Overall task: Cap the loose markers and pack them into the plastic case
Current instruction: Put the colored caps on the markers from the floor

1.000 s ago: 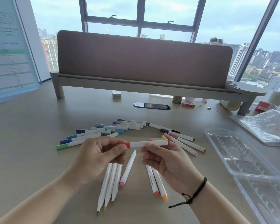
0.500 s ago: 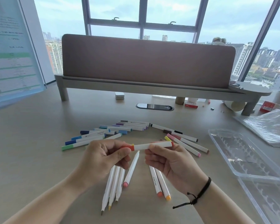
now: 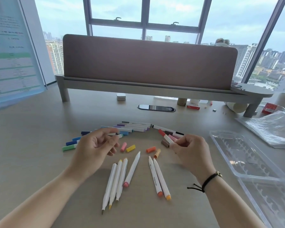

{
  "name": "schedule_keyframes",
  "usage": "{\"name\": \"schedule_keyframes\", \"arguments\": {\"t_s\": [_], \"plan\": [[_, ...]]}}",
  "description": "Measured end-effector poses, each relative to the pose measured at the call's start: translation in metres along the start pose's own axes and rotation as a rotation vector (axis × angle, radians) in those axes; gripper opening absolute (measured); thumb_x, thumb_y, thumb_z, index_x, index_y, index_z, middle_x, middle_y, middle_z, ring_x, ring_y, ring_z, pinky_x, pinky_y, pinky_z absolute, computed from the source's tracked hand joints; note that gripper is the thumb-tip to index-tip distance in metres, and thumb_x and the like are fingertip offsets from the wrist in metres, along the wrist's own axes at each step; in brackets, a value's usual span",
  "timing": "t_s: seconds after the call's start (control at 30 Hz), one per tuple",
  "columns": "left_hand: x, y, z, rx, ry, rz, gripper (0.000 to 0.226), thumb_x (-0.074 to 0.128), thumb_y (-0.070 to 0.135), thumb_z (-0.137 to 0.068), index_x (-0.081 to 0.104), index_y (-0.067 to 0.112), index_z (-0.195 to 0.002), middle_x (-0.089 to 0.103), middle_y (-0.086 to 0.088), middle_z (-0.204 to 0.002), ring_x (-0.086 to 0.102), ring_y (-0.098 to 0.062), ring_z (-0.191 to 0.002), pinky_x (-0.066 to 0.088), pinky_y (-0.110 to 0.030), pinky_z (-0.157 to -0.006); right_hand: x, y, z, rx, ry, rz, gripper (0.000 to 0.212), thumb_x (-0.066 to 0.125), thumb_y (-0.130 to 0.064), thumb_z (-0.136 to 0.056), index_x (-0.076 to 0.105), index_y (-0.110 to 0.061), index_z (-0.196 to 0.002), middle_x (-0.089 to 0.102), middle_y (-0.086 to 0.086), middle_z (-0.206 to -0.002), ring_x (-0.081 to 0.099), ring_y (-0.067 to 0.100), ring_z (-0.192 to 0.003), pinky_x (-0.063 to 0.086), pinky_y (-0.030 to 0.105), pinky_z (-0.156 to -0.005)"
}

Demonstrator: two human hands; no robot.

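My right hand [image 3: 190, 150] pinches a white marker with a red cap [image 3: 166, 137], its capped end pointing up and left over other capped markers [image 3: 172, 133]. My left hand [image 3: 95, 145] hovers with loosely curled fingers and holds nothing. Between the hands lie loose caps: pink [image 3: 123, 146], yellow [image 3: 130, 148], orange [image 3: 150, 149] and light orange [image 3: 157, 153]. Several uncapped white markers [image 3: 118, 178] lie near me, with two more [image 3: 159, 176] to their right. Capped blue, green and purple markers [image 3: 135, 127] fan out behind my left hand. The clear plastic case [image 3: 247, 165] lies open at the right.
A brown desk divider on a grey shelf [image 3: 148, 89] spans the back. A crinkled plastic bag [image 3: 273, 129] lies behind the case. A cable grommet [image 3: 156, 108], small boxes and cups sit under the shelf. A poster board [image 3: 11, 51] stands at left.
My left hand let go of the red-capped marker and drew back to the left. My right hand carried that marker to the right, toward the capped group. Loose caps are now uncovered.
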State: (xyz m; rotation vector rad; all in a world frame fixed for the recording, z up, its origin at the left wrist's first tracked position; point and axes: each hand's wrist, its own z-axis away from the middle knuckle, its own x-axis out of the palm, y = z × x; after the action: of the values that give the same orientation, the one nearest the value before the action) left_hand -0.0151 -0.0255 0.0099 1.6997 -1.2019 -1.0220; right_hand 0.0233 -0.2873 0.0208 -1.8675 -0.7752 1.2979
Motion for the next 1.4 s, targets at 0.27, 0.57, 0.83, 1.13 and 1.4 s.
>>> {"name": "schedule_keyframes", "arguments": {"t_s": [0.27,0.57,0.83,1.13,1.4], "plan": [[-0.003,-0.009,-0.006,0.006,0.071,-0.059,0.015,0.064,0.02,-0.092,0.072,0.022,-0.105,0.071,-0.004,-0.068,0.064,-0.016,-0.059,0.052,-0.033,-0.058,0.002,0.01,0.0,-0.07,0.013,0.471,0.013,0.06,-0.018,-0.08,0.058,-0.018,-0.067,0.061,-0.003,-0.072,0.055,0.023,-0.071,0.045,0.03,-0.06],[-0.007,-0.015,-0.011,-0.015,0.116,-0.1,0.013,0.064,0.018,-0.095,0.072,0.022,-0.104,0.07,-0.001,-0.067,0.061,-0.012,-0.057,0.049,-0.03,-0.054,0.005,0.008,0.001,-0.249,-0.109,0.415,0.006,0.071,-0.032,-0.083,0.069,-0.026,-0.085,0.064,-0.019,-0.087,0.059,0.012,-0.079,0.049,0.03,-0.066],[-0.007,-0.014,-0.011,-0.03,0.122,-0.149,0.015,0.064,0.019,-0.095,0.072,0.018,-0.107,0.068,0.004,-0.063,0.059,-0.008,-0.055,0.045,-0.019,-0.051,0.021,-0.009,0.032,-0.402,-0.471,0.293,0.009,0.073,-0.037,-0.085,0.069,-0.031,-0.081,0.055,-0.014,-0.06,0.051,0.0,-0.059,0.04,0.016,-0.054],[-0.013,-0.008,-0.009,-0.073,-0.083,-0.491,0.016,0.07,0.034,-0.09,0.072,0.02,-0.082,0.06,0.012,-0.059,0.054,-0.003,-0.055,0.042,-0.022,-0.06,0.029,-0.012,0.042,-0.463,-0.481,0.286,0.009,0.072,-0.037,-0.085,0.068,-0.032,-0.079,0.06,-0.012,-0.065,0.053,0.004,-0.064,0.047,0.025,-0.06],[-0.02,-0.007,-0.003,-0.131,-0.425,-0.9,0.05,0.063,0.068,-0.079,0.063,0.021,-0.064,0.06,0.009,-0.062,0.053,-0.007,-0.06,0.044,-0.028,-0.059,0.023,-0.007,0.029,-0.387,-0.328,0.28,0.014,0.072,-0.041,-0.084,0.067,-0.032,-0.075,0.056,-0.011,-0.059,0.05,0.006,-0.059,0.046,0.031,-0.058]]}}
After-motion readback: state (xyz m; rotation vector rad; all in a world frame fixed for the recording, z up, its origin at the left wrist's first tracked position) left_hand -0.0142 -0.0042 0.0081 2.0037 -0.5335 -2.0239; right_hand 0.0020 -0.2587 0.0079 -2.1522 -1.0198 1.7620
